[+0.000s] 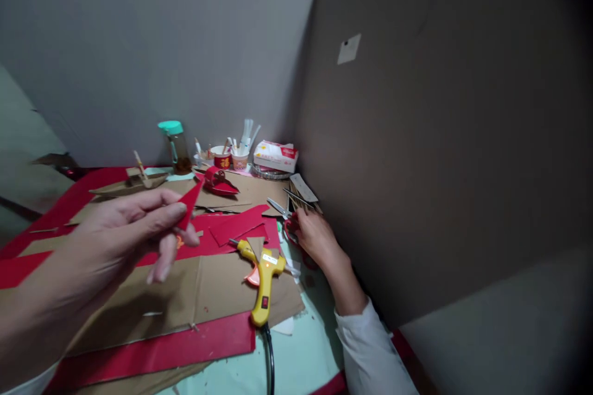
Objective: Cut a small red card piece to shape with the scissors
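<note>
- Covering the table (pixel 319 305), a pale green surface shows beneath brown cardboard (pixel 227 287) and red sheets (pixel 204 339).
- Left hand (pixel 143 222): we see thumb and index finger pinched together on the red piece; lower fingers hang bent below it, over the cardboard.
- Right hand (pixel 317 237): we see its fingers curled downward beside the wall, at the scissors and some thin sticks. Fingertips are partly hidden; we cannot tell whether they grip anything.
- Glue gun (pixel 263 290): yellow body, orange trigger, black cord; it rests between the hands.
- Scissors (pixel 278 208): red handles, metal blades pointing away from us, just beside the right hand.
- Red piece (pixel 190 202): held above the table, at the left hand's fingertips. We note a bright red, roughly triangular form with straight edges, tapering to a sharp tip directed upward and right; its lower part is covered by the fingers.
</note>
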A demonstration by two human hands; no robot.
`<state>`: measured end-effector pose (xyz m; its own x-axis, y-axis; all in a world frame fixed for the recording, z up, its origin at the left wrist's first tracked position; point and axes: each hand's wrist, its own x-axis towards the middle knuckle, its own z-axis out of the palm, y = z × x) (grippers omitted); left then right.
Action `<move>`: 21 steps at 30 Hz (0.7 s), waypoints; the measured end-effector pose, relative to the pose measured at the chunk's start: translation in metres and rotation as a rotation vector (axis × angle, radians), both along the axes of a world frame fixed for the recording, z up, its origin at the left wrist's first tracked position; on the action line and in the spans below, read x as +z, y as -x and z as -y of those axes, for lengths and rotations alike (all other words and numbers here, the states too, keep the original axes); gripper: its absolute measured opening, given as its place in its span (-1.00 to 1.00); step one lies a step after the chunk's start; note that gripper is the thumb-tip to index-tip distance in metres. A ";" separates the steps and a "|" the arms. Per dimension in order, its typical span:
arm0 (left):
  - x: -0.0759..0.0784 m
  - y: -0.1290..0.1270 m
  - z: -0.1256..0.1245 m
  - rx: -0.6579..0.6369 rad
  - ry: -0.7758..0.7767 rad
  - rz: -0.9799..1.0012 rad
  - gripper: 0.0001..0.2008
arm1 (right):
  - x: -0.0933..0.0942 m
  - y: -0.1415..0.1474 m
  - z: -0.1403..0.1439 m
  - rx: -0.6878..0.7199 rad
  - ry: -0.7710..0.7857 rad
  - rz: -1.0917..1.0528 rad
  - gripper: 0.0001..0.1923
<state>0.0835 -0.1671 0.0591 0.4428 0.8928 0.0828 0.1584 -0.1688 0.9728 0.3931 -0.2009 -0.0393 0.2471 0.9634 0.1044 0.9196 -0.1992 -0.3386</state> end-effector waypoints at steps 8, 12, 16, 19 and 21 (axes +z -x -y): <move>0.014 -0.011 0.007 -0.085 0.086 0.207 -0.77 | 0.019 -0.019 0.019 0.048 -0.233 -0.234 -0.78; 0.004 -0.010 0.004 -0.102 0.074 0.168 -0.79 | 0.036 -0.004 0.028 0.171 -0.344 -0.474 -0.46; -0.006 -0.007 0.002 -0.100 0.052 0.082 -0.76 | 0.047 0.031 0.043 0.395 -0.271 -0.747 -0.35; -0.009 -0.006 0.004 -0.055 0.003 0.051 -0.74 | 0.055 0.055 0.055 0.466 -0.161 -0.863 -0.35; -0.010 -0.006 0.006 -0.015 -0.024 0.041 -0.73 | 0.060 0.065 0.061 0.457 -0.064 -0.872 -0.42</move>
<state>0.0899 -0.1733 0.0492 0.4515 0.8838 0.1225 0.1155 -0.1940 0.9742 0.3277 -0.2622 0.0204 -0.1321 0.9842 0.1181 0.3267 0.1557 -0.9322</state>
